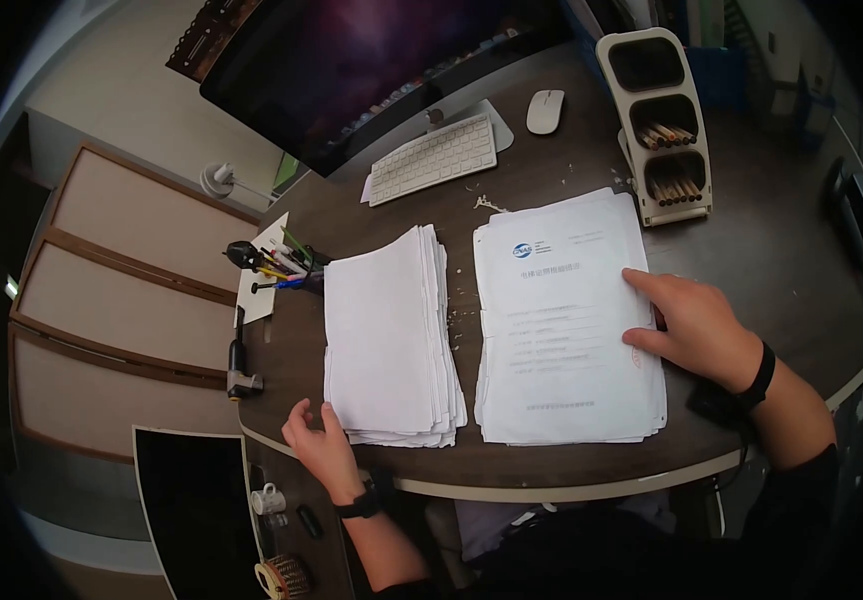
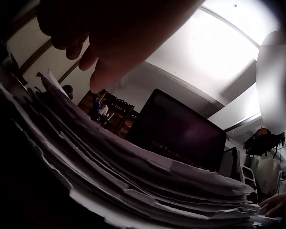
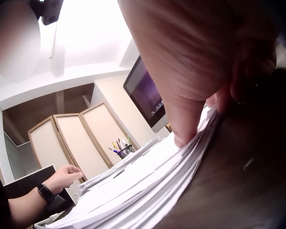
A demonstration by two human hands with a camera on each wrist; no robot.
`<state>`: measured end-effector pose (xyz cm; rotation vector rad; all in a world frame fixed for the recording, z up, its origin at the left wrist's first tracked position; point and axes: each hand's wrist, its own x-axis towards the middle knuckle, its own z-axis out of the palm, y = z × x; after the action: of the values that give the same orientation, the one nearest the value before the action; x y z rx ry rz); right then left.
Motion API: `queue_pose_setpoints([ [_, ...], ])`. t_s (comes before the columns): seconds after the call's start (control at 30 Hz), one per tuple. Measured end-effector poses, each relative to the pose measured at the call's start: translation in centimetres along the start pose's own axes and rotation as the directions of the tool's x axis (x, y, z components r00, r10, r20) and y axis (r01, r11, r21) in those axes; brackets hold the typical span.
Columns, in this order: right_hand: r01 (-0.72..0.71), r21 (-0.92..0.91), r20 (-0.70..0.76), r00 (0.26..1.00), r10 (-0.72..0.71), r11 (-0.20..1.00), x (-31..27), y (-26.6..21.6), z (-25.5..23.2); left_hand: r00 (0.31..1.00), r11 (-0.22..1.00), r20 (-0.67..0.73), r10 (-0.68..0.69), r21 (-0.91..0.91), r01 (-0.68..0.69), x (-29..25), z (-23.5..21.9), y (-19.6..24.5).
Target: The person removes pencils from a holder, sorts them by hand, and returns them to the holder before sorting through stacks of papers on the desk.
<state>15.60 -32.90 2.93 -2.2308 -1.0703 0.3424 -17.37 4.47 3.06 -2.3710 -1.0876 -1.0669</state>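
Two stacks of paper lie side by side on the desk. The left stack (image 1: 387,340) shows a blank top sheet, and its layered, uneven edges fill much of the left wrist view. The right stack (image 1: 562,320) has a printed cover page with a blue logo and a red stamp near its right edge. My left hand (image 1: 324,452) is at the near left corner of the blank stack, fingers loosely bent, a fingertip right at the paper's edge. My right hand (image 1: 702,325) rests at the right edge of the printed stack, index finger and thumb extended onto the cover page; its other fingers are mostly hidden.
Behind the stacks are a keyboard (image 1: 434,160), a mouse (image 1: 545,112) and a monitor (image 1: 382,70). A pencil holder (image 1: 660,130) stands at the back right, a pen cup (image 1: 307,275) left of the blank stack. Small paper scraps (image 1: 490,204) lie behind and between the stacks.
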Motion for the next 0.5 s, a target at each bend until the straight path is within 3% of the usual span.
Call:
queue_pose_setpoints([
  [0.07, 0.044, -0.053, 0.004, 0.999, -0.044, 0.998, -0.1, 0.1, 0.1, 0.947, 0.909, 0.198, -0.252, -0.288, 0.302, 0.1, -2.9, 4.4],
  [0.1, 0.04, -0.051, 0.01, 0.999, -0.04, 0.998, -0.1, 0.0, 0.1, 0.909, 0.826, 0.335, -0.248, -0.418, 0.379, -0.6, -3.8, 5.7],
  [0.17, 0.035, -0.096, 0.033, 0.999, -0.032, 0.995, -0.2, -0.2, 0.0, 0.861, 0.745, 0.508, -0.026, -0.564, 0.356, -1.7, -5.4, 9.9],
  [0.2, 0.033, -0.098, 0.035, 0.999, -0.03, 0.995, -0.3, -0.3, -0.1, 0.821, 0.765, 0.563, 0.099, -0.571, 0.299, -1.7, -6.2, 12.3],
  [0.27, 0.037, -0.123, 0.033, 0.999, -0.033, 0.992, -0.6, -0.3, -0.2, 0.744, 0.742, 0.637, 0.203, -0.596, 0.308, -2.6, -6.1, 15.5],
  [0.33, 0.036, -0.13, 0.032, 0.999, -0.033, 0.991, -0.7, -0.3, -0.3, 0.697, 0.799, 0.683, 0.219, -0.535, 0.273, -3.3, -5.3, 17.3],
  [0.43, 0.048, -0.132, 0.014, 0.999, -0.047, 0.99, -0.7, 0.1, -0.1, 0.718, 0.854, 0.648, 0.254, -0.499, 0.148, -3.9, -4.2, 17.9],
  [0.5, 0.054, -0.128, 0.001, 0.999, -0.054, 0.99, -0.6, 0.3, 0.1, 0.699, 0.849, 0.674, 0.239, -0.494, 0.185, -3.8, -3.8, 17.8],
])
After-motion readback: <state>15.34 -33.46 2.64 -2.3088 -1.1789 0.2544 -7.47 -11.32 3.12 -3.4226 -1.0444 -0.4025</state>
